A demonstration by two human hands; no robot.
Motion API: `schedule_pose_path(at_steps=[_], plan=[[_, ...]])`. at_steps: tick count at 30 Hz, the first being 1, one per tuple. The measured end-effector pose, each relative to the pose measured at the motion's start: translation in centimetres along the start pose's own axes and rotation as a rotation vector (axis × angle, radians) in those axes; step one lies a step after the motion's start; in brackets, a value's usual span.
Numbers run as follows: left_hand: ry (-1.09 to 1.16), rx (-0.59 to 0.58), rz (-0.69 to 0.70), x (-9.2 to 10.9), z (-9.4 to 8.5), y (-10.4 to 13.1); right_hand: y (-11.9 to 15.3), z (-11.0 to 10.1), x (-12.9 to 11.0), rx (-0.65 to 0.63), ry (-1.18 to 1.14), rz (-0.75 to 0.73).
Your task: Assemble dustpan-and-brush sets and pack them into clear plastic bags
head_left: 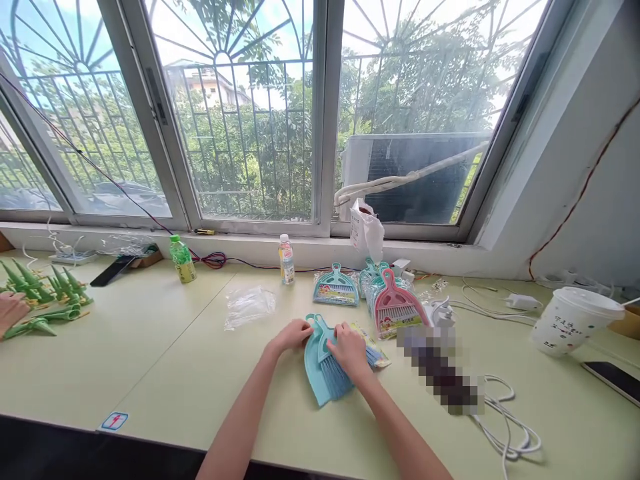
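Observation:
A teal dustpan (313, 373) lies at the middle of the table, with a small teal hand brush (336, 379) with blue bristles laid on it. My left hand (294, 335) pinches the dustpan by the handle end. My right hand (350, 348) is closed over the brush, its thumb near the handle; part of the brush is hidden beneath it. A yellow printed card (379, 355) sticks out to the right of that hand. Clear plastic bags (250, 307) lie flat beyond my left hand.
Behind are a wrapped blue dustpan set (336, 287) and a stack with a pink dustpan (393, 293) in front. Bottles (287, 260) stand near the sill. To the right are white cables (510, 433), a paper cup (570, 323) and a phone (615, 380). Another person's hand (11, 312) is at far left.

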State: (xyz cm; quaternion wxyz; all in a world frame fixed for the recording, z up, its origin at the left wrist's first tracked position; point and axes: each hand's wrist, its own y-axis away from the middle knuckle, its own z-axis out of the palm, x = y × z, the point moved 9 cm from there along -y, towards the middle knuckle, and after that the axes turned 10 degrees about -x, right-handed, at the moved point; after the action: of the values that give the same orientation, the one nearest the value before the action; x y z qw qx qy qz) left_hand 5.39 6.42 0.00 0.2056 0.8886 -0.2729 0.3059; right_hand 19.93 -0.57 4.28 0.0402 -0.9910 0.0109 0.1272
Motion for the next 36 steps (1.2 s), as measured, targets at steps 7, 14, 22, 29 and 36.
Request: schedule_pose_path(at_steps=[7,14,22,29,36], plan=[[-0.302,0.324,0.131,2.1,-2.7,1.4,-0.2,1.1,0.1,-0.078,-0.043,-0.010],[-0.715,0.378,0.383,5.4,0.5,1.1,-0.4,2.6,-1.0,-0.052,-0.125,-0.094],[-0.716,0.397,0.448,5.1,0.6,2.2,-1.0,1.6,-0.7,0.015,-0.325,-0.196],[-0.717,0.454,0.440,5.3,0.7,3.5,-1.3,1.0,-0.5,-0.037,-0.430,-0.256],[-0.840,0.462,0.396,6.5,2.5,4.3,-1.1,0.8,0.3,-0.073,-0.379,-0.278]])
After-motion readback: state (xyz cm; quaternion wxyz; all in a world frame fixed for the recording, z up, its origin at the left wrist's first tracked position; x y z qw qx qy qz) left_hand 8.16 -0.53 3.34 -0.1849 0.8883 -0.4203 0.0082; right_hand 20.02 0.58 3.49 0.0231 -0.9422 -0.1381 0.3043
